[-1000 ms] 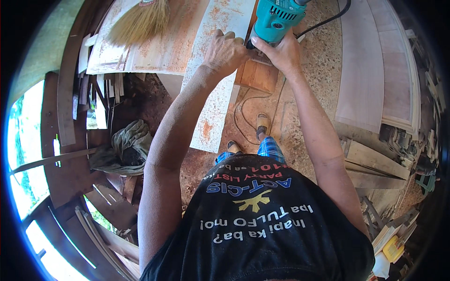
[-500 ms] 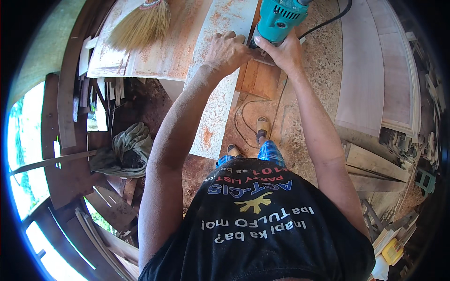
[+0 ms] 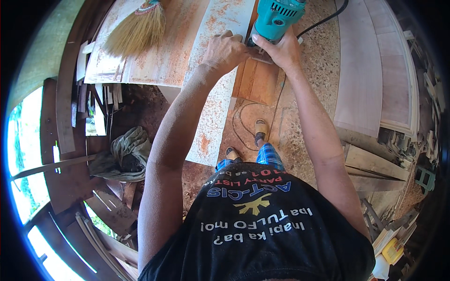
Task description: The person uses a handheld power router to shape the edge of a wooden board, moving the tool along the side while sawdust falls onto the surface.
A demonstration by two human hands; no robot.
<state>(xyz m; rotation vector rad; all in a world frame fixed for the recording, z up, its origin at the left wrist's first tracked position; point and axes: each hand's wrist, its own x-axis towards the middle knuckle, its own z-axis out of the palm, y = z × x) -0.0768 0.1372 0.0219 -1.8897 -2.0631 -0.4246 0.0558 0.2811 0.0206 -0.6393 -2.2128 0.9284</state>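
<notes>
A teal corded power tool, which looks like a router (image 3: 278, 18), stands on a reddish-brown wooden board (image 3: 257, 82) at the top of the view. My right hand (image 3: 282, 50) is wrapped round its lower body, the thumb across the front. At the left side of the tool's base plate (image 3: 261, 57) is my left hand (image 3: 226, 50), with curled fingers and the thumb side against the base. That hand also rests over a long whitish board (image 3: 209, 114) strewn with reddish sawdust. The cutting end of the tool is hidden.
A straw broom (image 3: 137, 32) lies on a wide dusty panel (image 3: 154, 70) at upper left. The tool's black cord (image 3: 324, 23) runs off to the right. Pale panels (image 3: 358, 75) stand at right. A grey cloth (image 3: 126, 154) and scrap wood lie at left.
The router and both hands have shifted slightly forward along the boards. The view has moved a little, so the boards sit lower in it. Both hands keep their hold.
</notes>
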